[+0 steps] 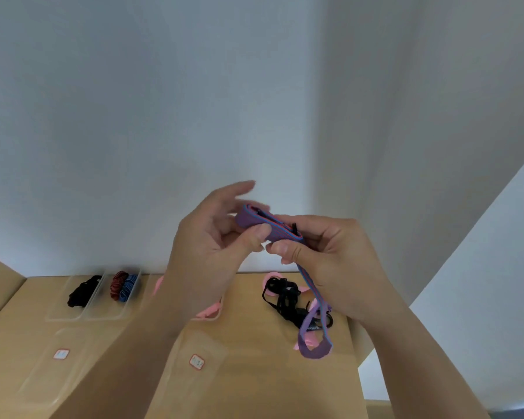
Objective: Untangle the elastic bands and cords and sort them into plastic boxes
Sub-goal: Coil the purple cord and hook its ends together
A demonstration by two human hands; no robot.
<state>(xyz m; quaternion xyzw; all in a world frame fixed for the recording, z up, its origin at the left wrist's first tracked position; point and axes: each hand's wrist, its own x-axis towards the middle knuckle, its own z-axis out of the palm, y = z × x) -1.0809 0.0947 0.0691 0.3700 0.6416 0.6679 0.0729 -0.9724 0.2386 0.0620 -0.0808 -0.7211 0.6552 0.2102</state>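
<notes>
L hand point(212, 246) & R hand point(330, 261) pinched purple band point(266, 226), half-rolled; far-left boxes point(103, 313) held 3 bundles point(124, 286) (pink/black tangle point(285, 294) unsorted, right).

— What sits at the table's point(248, 388) far left?
— Two boxes side by side; the left box point(61, 316) holds cords point(80, 293); the right box point(109, 314) holds rolled bands point(124, 285).
— And the tangle point(283, 297)?
— Far right; a strap point(254, 220) hangs over it; two lids point(52, 358) lie nearer, in front.
</notes>
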